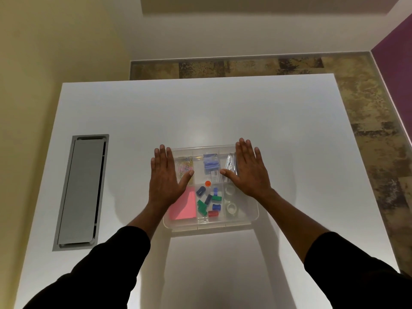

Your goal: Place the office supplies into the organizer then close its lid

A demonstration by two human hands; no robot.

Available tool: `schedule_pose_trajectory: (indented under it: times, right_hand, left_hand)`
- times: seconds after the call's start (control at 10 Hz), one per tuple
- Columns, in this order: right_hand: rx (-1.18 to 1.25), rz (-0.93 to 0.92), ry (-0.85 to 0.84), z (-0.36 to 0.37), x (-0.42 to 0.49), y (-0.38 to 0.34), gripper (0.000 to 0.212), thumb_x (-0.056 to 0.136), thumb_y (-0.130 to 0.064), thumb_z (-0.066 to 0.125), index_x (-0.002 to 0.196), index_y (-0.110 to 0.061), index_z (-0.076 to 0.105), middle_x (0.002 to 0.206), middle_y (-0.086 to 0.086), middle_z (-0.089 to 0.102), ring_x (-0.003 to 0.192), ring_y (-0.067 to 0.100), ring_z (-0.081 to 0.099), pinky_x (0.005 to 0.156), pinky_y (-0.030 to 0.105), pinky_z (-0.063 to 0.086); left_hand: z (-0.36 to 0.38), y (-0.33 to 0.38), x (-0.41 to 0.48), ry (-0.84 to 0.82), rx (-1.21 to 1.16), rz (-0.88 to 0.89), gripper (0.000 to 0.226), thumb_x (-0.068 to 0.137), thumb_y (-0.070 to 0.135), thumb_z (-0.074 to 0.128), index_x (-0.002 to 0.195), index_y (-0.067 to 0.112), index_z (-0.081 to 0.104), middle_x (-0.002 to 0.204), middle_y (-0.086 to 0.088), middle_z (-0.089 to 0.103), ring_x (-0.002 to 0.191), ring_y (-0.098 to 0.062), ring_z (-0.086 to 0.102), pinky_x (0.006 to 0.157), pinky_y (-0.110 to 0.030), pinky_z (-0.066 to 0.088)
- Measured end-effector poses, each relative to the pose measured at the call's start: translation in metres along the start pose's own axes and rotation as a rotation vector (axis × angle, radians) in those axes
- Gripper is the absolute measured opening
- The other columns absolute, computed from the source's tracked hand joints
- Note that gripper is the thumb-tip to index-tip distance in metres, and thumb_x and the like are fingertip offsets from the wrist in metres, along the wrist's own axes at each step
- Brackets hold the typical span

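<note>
A clear plastic organizer (249,219) sits on the white table, its transparent lid lying flat over the compartments. Through the lid I see pink sticky notes (184,208), coloured paper clips (186,167), blue staple boxes (210,163), several small blue, green and red pieces (209,202), tape rolls (231,208) and an orange dot (207,183). My left hand (166,177) rests flat on the lid's left side, fingers spread. My right hand (247,170) lies flat on the lid's right side, covering part of a compartment with silver clips (229,165).
A grey cable hatch (82,192) is set into the white table (223,112) at the left. Beyond the table's far and right edges is patterned carpet (365,112). A cream wall stands at the left, a purple wall at the far right.
</note>
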State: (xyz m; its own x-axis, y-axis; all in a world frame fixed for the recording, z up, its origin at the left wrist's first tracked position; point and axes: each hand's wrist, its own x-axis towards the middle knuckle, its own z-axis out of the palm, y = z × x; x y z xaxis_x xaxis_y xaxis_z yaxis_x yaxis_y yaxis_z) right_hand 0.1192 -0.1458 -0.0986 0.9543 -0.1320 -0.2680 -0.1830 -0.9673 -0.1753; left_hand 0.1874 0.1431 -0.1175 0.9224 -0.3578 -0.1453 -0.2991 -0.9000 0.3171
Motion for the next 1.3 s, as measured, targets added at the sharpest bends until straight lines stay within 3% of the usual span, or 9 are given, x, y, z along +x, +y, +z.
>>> schedule_pose_trajectory:
  times: [0.4,0.6,0.8,0.9,1.1,1.3]
  right_hand:
    - [0.02,-0.035,-0.032,-0.001,0.0,0.009,0.116,0.089,-0.09,0.017,0.171,-0.013,-0.009,0.181,0.005,-0.015,0.169,0.024,-0.012,0.139,0.053,0.008]
    - [0.078,0.039,0.023,0.01,-0.035,-0.004,0.117,0.091,-0.093,0.014,0.171,-0.01,-0.008,0.181,0.008,-0.014,0.17,0.027,-0.011,0.14,0.053,0.009]
    - [0.084,0.119,0.067,0.046,-0.1,-0.028,0.128,0.087,-0.099,0.026,0.171,-0.006,-0.003,0.181,0.013,-0.01,0.17,0.031,-0.008,0.139,0.052,0.013]
    - [0.062,0.132,0.081,0.052,-0.107,-0.031,0.128,0.088,-0.097,0.029,0.171,-0.003,0.001,0.181,0.016,-0.008,0.17,0.034,-0.005,0.138,0.053,0.018]
    - [0.064,0.128,0.122,0.055,-0.107,-0.033,0.12,0.093,-0.091,0.03,0.171,-0.003,0.008,0.181,0.016,-0.001,0.17,0.035,0.0,0.137,0.054,0.022]
    - [0.031,0.152,0.009,0.036,-0.109,-0.039,0.119,0.092,-0.09,0.028,0.171,-0.006,0.0,0.181,0.015,-0.009,0.169,0.034,-0.008,0.138,0.059,0.009]
  left_hand:
    - [0.005,-0.011,-0.001,-0.028,-0.048,-0.017,0.102,0.102,0.072,0.037,0.172,0.011,-0.005,0.184,-0.008,-0.008,0.171,-0.027,-0.001,0.138,-0.056,0.013]
    - [0.002,-0.007,-0.024,0.037,-0.083,-0.101,0.1,0.102,0.073,0.041,0.173,0.014,0.002,0.184,-0.009,-0.002,0.171,-0.029,0.003,0.138,-0.055,0.016]
    - [0.027,0.007,-0.095,0.028,-0.001,-0.104,0.109,0.099,0.079,0.04,0.172,0.012,-0.004,0.183,-0.012,-0.006,0.171,-0.031,-0.004,0.138,-0.054,0.012]
    - [0.036,0.014,-0.104,0.023,-0.044,-0.156,0.114,0.096,0.078,0.05,0.172,0.011,-0.003,0.183,-0.012,-0.009,0.171,-0.034,-0.007,0.137,-0.055,0.013]
    - [0.04,0.013,-0.105,0.066,-0.054,-0.138,0.109,0.097,0.073,0.05,0.173,0.011,0.002,0.183,-0.014,-0.006,0.171,-0.035,-0.006,0.138,-0.056,0.011]
    - [0.022,0.023,-0.106,-0.019,0.018,-0.139,0.108,0.1,0.074,0.045,0.172,0.01,-0.002,0.181,-0.018,-0.013,0.169,-0.039,-0.012,0.139,-0.056,0.006]
